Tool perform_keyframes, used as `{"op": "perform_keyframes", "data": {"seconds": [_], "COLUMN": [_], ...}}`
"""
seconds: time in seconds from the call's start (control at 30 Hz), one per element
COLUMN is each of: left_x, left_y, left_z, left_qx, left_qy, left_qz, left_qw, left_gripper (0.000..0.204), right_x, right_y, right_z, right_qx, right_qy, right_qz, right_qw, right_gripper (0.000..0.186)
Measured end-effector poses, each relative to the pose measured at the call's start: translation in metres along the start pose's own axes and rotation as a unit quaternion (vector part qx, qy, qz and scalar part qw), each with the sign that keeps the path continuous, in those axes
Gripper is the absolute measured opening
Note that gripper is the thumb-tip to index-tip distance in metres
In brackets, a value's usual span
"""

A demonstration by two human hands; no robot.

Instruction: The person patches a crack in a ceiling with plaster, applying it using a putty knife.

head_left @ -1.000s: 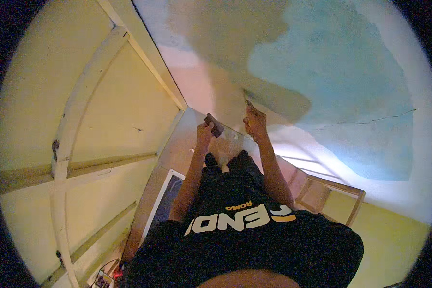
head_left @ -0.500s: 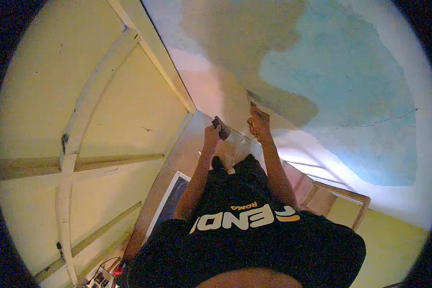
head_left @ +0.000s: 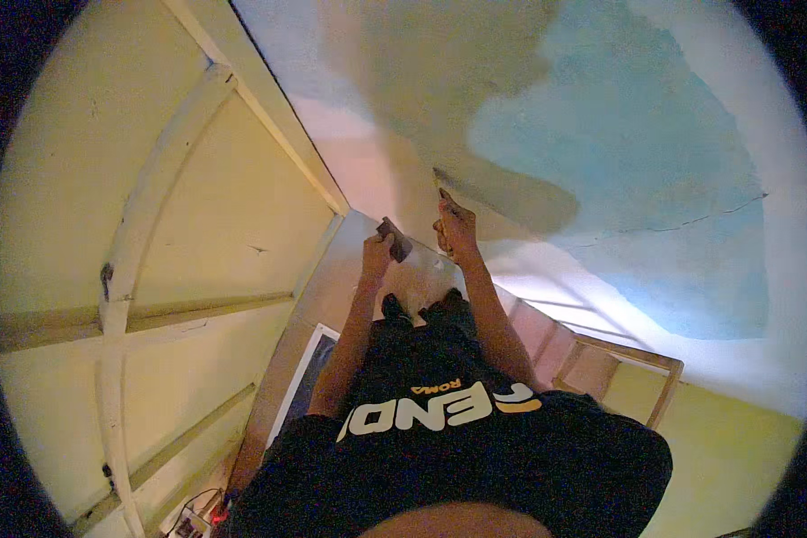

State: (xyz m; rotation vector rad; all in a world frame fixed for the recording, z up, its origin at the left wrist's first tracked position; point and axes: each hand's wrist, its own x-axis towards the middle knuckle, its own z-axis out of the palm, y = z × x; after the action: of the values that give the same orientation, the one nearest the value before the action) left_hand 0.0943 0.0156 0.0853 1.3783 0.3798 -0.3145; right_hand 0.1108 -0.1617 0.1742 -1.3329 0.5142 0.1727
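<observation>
My left hand (head_left: 378, 253) grips a dark, flat rectangular piece (head_left: 395, 241), perhaps a spreader or block. Just right of it, my right hand (head_left: 455, 229) is closed on a slim tool (head_left: 440, 184), which looks like a scraper, its tip at or very near the patchy painted wall (head_left: 646, 134). The wall has pink, pale blue and greyish-tan areas, with a crack (head_left: 708, 213) across the blue part. Whether the tool touches the wall I cannot tell.
A yellow panelled wall with pale battens (head_left: 123, 269) runs along the left. My feet (head_left: 393, 307) stand on a tan floor (head_left: 327, 296). A white-framed panel (head_left: 300, 381) lies at lower left, cables and small items (head_left: 197, 516) below it. A wooden frame (head_left: 669, 386) is at right.
Over the last half second both hands have shifted left in the picture, along with much of the scene. They still hold the same things, and the right tool stays by the wall.
</observation>
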Motion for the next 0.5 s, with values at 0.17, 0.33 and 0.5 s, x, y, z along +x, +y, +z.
{"op": "perform_keyframes", "data": {"seconds": [0.17,0.33,0.5], "left_x": [0.010,0.007,0.009], "left_y": [-0.019,-0.011,-0.012], "left_z": [-0.008,0.007,0.011], "left_qx": [-0.055,-0.030,-0.044], "left_qy": [-0.007,-0.011,-0.004], "left_qz": [0.028,0.008,0.026], "left_qw": [0.998,0.999,0.999], "left_gripper": [0.020,0.019,0.019], "right_x": [0.002,0.038,0.008], "right_y": [-0.005,0.043,-0.011], "right_z": [-0.002,-0.033,-0.005], "right_qx": [-0.023,-0.142,-0.042], "right_qy": [-0.015,-0.060,-0.003], "right_qz": [-0.005,-0.295,0.027], "right_qw": [1.000,0.943,0.999], "right_gripper": [0.043,0.046,0.042]}}
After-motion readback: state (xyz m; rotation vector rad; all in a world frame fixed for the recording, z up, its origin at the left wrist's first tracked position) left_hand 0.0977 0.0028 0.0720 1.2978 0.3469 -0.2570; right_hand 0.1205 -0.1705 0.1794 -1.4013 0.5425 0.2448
